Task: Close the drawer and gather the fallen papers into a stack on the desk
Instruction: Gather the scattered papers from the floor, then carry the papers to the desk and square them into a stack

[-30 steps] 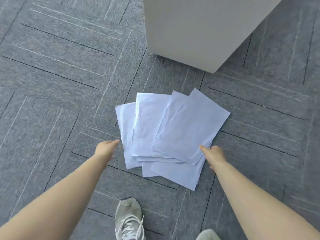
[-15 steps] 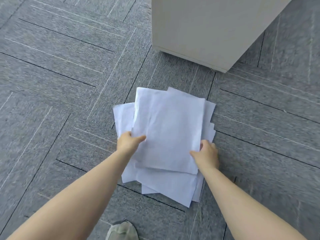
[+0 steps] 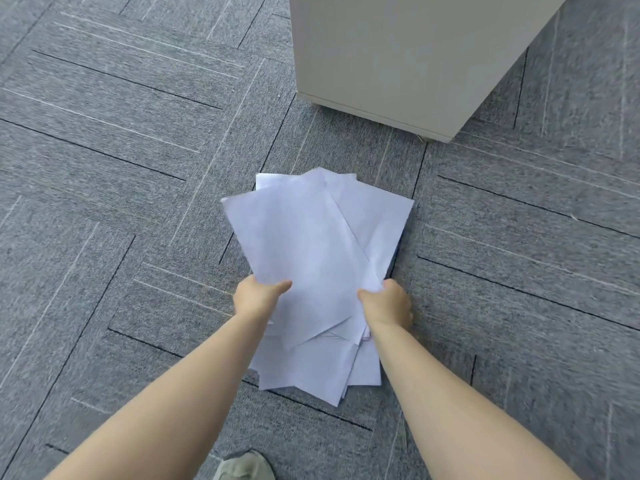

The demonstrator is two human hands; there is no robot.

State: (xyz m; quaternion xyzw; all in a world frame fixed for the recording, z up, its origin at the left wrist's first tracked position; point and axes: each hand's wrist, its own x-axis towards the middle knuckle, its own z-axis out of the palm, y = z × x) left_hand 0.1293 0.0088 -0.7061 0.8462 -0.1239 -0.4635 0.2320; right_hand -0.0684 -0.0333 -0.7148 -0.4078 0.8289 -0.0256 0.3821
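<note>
Several white papers (image 3: 311, 244) form a loose, uneven pile on the grey carpet in the middle of the head view. My left hand (image 3: 258, 297) grips the pile's left side, thumb on top of the sheets. My right hand (image 3: 388, 304) grips the right side, thumb also on top. The sheets overlap at different angles and their corners stick out at the near end. A pale cabinet (image 3: 398, 57) stands at the upper right; no drawer front shows from here. The desk top is out of view.
Grey carpet tiles (image 3: 121, 202) with line patterns cover the floor all around. The cabinet's lower edge and a small foot (image 3: 420, 137) sit just beyond the papers. The toe of my grey shoe (image 3: 242, 467) shows at the bottom edge.
The spread sheets have been pushed together into one narrower pile. Both hands moved inward from the outer edges and now grip the pile's sides. The view shifted, the cabinet sits further right.
</note>
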